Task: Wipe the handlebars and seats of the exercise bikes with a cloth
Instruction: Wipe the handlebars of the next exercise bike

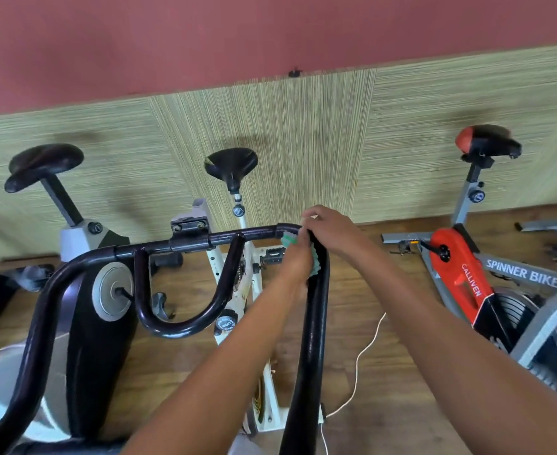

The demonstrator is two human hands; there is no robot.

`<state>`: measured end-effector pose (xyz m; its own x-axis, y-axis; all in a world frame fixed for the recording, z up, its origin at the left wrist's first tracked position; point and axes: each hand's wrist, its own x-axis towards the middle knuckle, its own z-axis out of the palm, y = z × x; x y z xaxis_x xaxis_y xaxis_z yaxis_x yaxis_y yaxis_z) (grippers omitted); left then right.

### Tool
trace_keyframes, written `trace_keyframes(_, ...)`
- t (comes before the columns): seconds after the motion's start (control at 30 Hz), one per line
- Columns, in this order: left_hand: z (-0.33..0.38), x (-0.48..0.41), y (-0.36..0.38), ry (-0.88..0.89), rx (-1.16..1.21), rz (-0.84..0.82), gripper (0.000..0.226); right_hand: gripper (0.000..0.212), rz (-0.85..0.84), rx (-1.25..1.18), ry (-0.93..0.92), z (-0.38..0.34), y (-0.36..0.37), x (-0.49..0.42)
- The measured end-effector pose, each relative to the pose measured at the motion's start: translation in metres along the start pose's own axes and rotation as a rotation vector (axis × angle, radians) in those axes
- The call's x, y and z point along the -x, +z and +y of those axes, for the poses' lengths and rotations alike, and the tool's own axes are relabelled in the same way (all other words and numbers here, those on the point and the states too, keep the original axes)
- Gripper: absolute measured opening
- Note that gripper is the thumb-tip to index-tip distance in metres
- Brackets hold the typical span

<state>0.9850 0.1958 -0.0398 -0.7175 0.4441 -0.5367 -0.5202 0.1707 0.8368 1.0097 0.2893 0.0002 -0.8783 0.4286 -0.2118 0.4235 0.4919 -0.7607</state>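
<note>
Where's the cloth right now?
Head view, centre: the green cloth sits on the right bend of the dark handlebar, between the left hand and right hand.

"SPINNER BIKE" on the grey frame (522,274); "CALLIVEN" on the red guard (467,277).

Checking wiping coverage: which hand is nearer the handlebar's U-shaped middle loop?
Left. The left hand, with the green cloth, is on the handlebar bend just right of the loop; the right hand wraps the bend farther right.
</note>
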Motion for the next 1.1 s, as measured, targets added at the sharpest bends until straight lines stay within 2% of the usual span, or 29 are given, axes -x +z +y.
trace_keyframes(0.1,0.014,0.012,-0.014,-0.049,-0.044,-0.161,0.056,0.028,0.014,0.004,-0.019,-0.002,0.000,0.000)
trace_keyframes(0.17,0.025,0.013,-0.011,-0.019,-0.057,-0.126,0.063,0.030,0.023,0.036,-0.048,-0.004,0.001,0.003)
trace_keyframes(0.23,0.023,0.018,-0.006,0.028,-0.138,-0.025,0.069,0.029,0.039,0.080,-0.091,-0.004,0.003,0.006)
trace_keyframes(0.3,0.009,0.021,-0.004,0.035,-0.267,-0.001,0.081,0.029,0.047,0.090,-0.126,-0.001,0.004,0.011)
trace_keyframes(0.4,-0.002,0.062,-0.005,-0.048,-0.422,-0.014,0.080,0.038,0.056,0.118,-0.177,0.001,0.007,0.015)
trace_keyframes(0.5,-0.020,0.093,-0.019,-0.213,-0.603,-0.043,0.082,0.041,0.075,0.161,-0.227,0.002,0.008,0.015)
trace_keyframes(0.6,-0.029,0.109,-0.029,-0.309,-0.624,-0.058,0.088,0.037,0.130,0.206,-0.247,0.003,0.013,0.013)
trace_keyframes(0.67,-0.026,0.114,-0.025,-0.316,-0.598,-0.074,0.096,0.033,0.161,0.324,-0.269,0.000,0.020,0.014)
trace_keyframes(0.73,-0.023,0.120,-0.018,-0.284,-0.571,-0.089,0.088,0.033,0.199,0.459,-0.287,-0.001,0.028,0.016)
trace_keyframes(0.87,-0.030,0.147,-0.022,-0.247,-0.741,-0.029,0.069,0.049,0.244,0.550,-0.294,0.007,0.046,0.023)
trace_keyframes(0.97,-0.035,0.185,-0.033,-0.338,-0.488,-0.037,0.047,0.054,0.245,0.494,-0.236,0.005,0.054,0.027)
trace_keyframes(1.0,-0.037,0.196,-0.037,-0.357,-0.408,-0.041,0.046,0.054,0.243,0.477,-0.225,0.005,0.056,0.028)
trace_keyframes(1.1,-0.040,0.224,-0.050,-0.370,-0.366,-0.061,0.052,0.049,0.243,0.419,-0.216,0.008,0.058,0.031)
